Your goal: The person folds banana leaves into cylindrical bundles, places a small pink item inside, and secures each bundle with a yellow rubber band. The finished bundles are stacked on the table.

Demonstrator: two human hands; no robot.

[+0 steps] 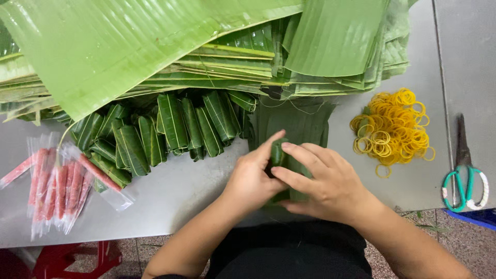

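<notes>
Head view: both my hands are closed together on a small dark-green banana-leaf roll point(278, 153) at the near edge of the grey metal table point(170, 199). L hand point(251, 179) grips it from the left w/ thumb up along its side; R hand point(324, 182) lays fingers over its top and right side. Roll sits between my palms, on a flat leaf strip point(299, 126). Finished green leaf-wrapped rolls point(165, 129) piled to the left, yellow rubber bands point(391, 132) to the right.
</notes>
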